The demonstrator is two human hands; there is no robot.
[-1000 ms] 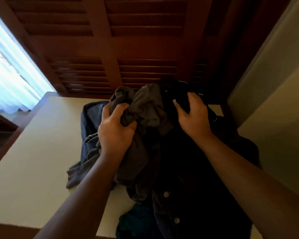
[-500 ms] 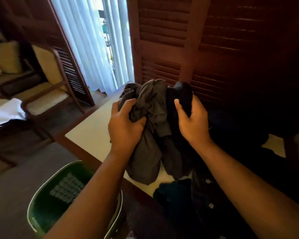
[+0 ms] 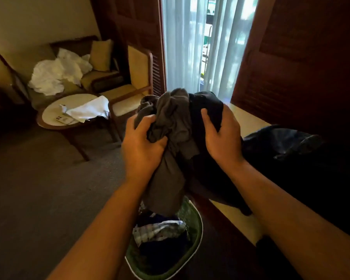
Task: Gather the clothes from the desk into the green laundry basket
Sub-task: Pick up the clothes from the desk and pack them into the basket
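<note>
Both my hands hold one bundle of clothes in the air. My left hand (image 3: 140,147) grips a grey garment (image 3: 170,126) that hangs down to the green laundry basket (image 3: 198,225). My right hand (image 3: 222,136) grips a black garment (image 3: 208,104) beside it. The basket stands on the floor below the bundle, at the desk's edge, and holds a plaid garment (image 3: 158,229) and dark clothes. More dark clothes (image 3: 281,142) lie on the cream desk (image 3: 249,120) to the right.
A round side table (image 3: 55,112) with a white cloth stands at the left, a wooden armchair (image 3: 133,89) behind it. White linen is heaped on a sofa (image 3: 55,75). Curtains and dark louvred shutters close the far side. Grey carpet covers the floor at left.
The view has swung left from the desk to the room. Both hands have carried the grey and black bundle off the desk to above the basket, which now shows clothes inside.
</note>
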